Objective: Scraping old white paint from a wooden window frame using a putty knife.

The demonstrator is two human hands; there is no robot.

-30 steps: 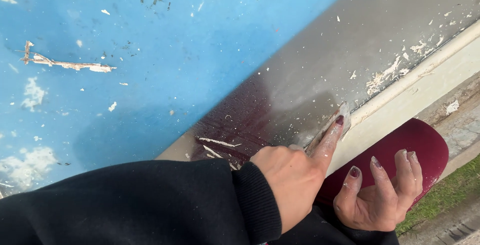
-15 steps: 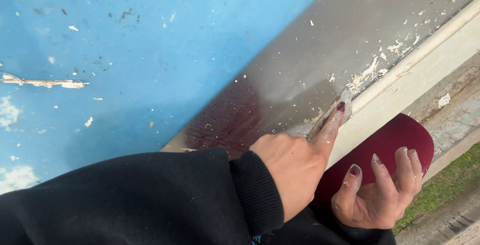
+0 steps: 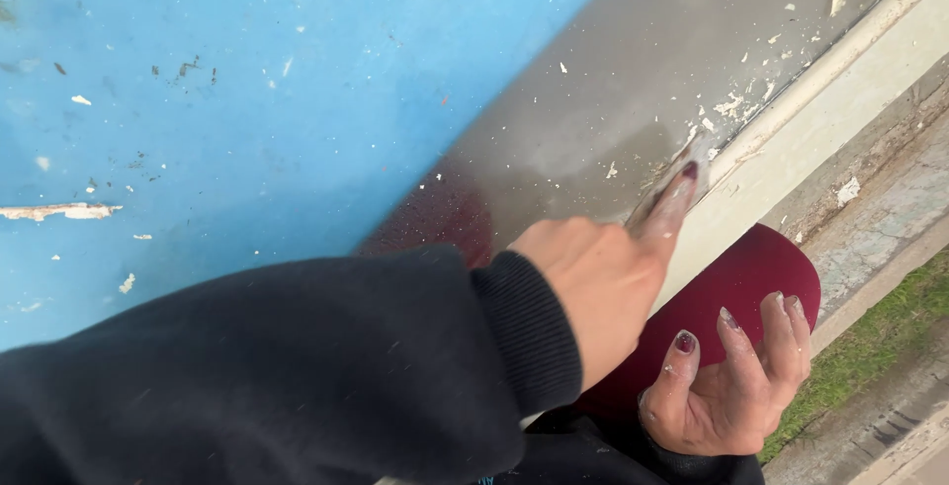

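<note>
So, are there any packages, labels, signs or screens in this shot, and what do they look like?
None in view.
What shows instead: a blue wall with flaking paint.
A grey band below it, dotted with pale chips.
A cream ledge beside it.
The left hand pressing a scraper there.

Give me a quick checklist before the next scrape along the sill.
1. Left hand grips the scraper: ok, index finger lies along the blade.
2. Blade on the grey sill: ok, tip beside the white frame.
3. Sill ahead free of flakes: not ok, several lie there.
4. Right hand away from the blade: ok, it rests on the red knee.
5. Blade edge condition: cannot tell, the finger hides it.
</note>
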